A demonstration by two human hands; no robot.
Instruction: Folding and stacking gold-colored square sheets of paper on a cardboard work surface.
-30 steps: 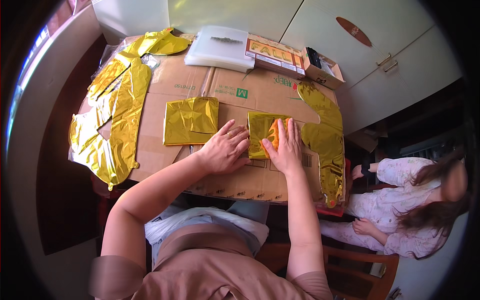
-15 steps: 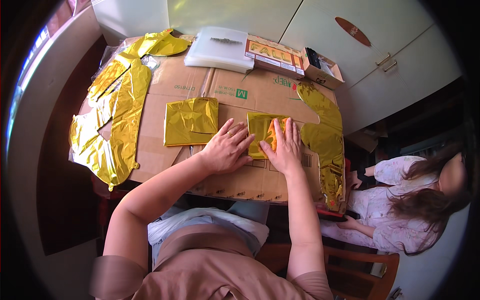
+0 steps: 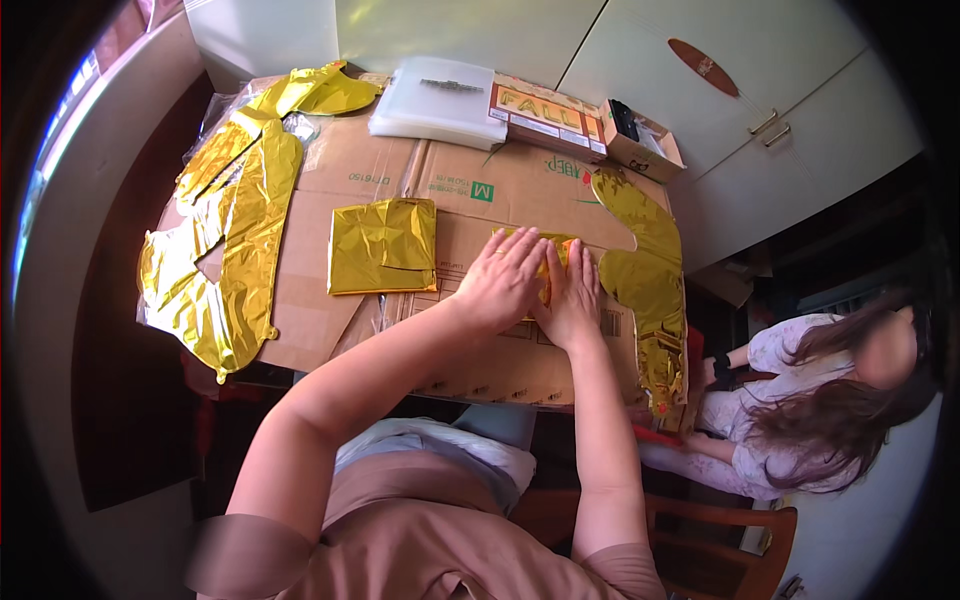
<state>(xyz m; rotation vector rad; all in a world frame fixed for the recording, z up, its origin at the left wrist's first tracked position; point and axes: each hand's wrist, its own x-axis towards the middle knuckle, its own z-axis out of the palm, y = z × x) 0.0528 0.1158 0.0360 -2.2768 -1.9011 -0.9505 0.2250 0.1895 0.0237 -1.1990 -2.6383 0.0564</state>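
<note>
Both of my hands press on a folded gold foil sheet lying on flattened cardboard. My left hand is laid flat across its left part, fingers stretched out and pointing away from me. Beside it, my right hand rests palm down on the right part, fingers also extended. Only a gold strip at the far edge and an orange-gold patch between the hands show; the rest is covered. Left of them lies a squarish folded gold foil packet, untouched. Another gold foil piece, flat with rounded lobes, spreads right of my right hand.
Large flat gold foil pieces cover the cardboard's left side. Along the back stand a stack of clear plastic bags, a printed box and an open small carton. Another person sits at the right.
My left hand has slid right from the foil sheet's left edge onto it, close beside my right hand. The right hand stays nearly in place. The other person has shifted slightly.
</note>
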